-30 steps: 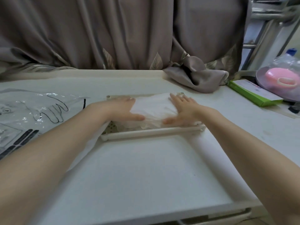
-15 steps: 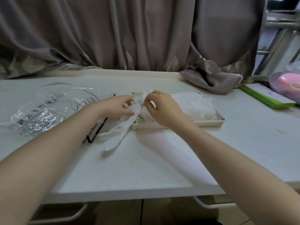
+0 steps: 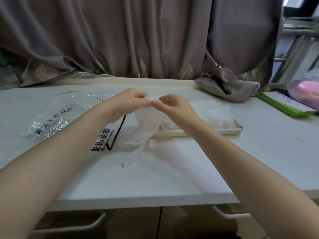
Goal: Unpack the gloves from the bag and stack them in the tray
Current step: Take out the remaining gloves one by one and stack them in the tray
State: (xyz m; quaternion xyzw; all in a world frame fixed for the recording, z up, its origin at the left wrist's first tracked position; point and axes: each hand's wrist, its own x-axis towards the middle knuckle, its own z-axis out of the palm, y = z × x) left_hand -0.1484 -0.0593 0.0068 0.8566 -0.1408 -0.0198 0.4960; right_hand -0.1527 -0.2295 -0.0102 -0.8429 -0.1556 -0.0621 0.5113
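Both forearms reach forward over the white worktop [image 3: 172, 178] and converge, the hands meeting just above the left end of the tray [image 3: 239, 129]. The left hand [image 3: 127, 104] has its fingers curled, thumb and fingertips pinching the upper edge of a thin translucent glove [image 3: 146, 121]. The right hand [image 3: 172, 107], knuckles up and fingers bent inward, pinches the same edge right beside it, so the two sets of fingertips nearly touch. The glove hangs down from that grip, its lower end trailing onto the worktop in front of the tray. A heap of stacked gloves [image 3: 214, 112] lies in the tray behind the right wrist. The clear plastic bag [image 3: 57, 118] with black printing lies flat on the worktop, under and left of the left forearm.
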